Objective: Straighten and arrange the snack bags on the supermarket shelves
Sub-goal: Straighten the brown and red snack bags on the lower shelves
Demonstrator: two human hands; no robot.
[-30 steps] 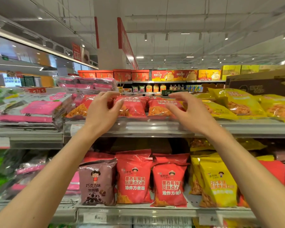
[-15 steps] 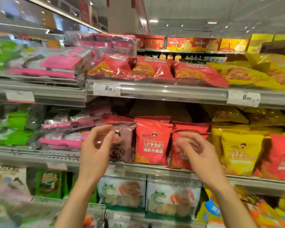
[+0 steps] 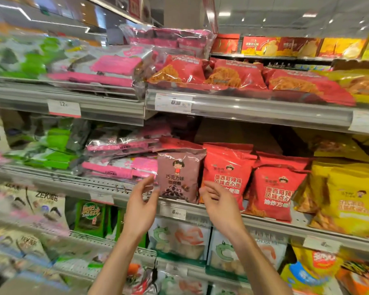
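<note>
1. Your left hand [image 3: 140,209] is raised at the 9 o'clock side of the brown snack bag [image 3: 179,177], fingers loosely spread; whether the fingertips touch the bag's lower left edge you cannot tell.
2. Your right hand [image 3: 219,203] is at the bag's 4 o'clock corner, fingers relaxed and slightly curled, holding nothing; it overlaps the bottom of the red snack bag [image 3: 227,173].
3. The brown bag is a glossy, puffy pillow pouch with a crimped top seam, standing upright at the front of the middle shelf [image 3: 264,223]. It shows a cartoon child in red, the characters 巧克力味, and dark ring-shaped pieces.
4. At its 3 o'clock, touching it, stands the red bag, same pouch shape, printed 风味点心面 in white; a second red bag [image 3: 275,190] follows, then a yellow bag [image 3: 347,201].
5. At the brown bag's 9 o'clock lie flat, crinkly clear-film packs with pink bands [image 3: 119,165], one marked ZEK.
6. At 12 o'clock, on the upper shelf, shiny red bags of noodle snack [image 3: 179,71] lie tilted back; a price tag [image 3: 173,102] beneath reads 6.50, somewhat blurred.
</note>
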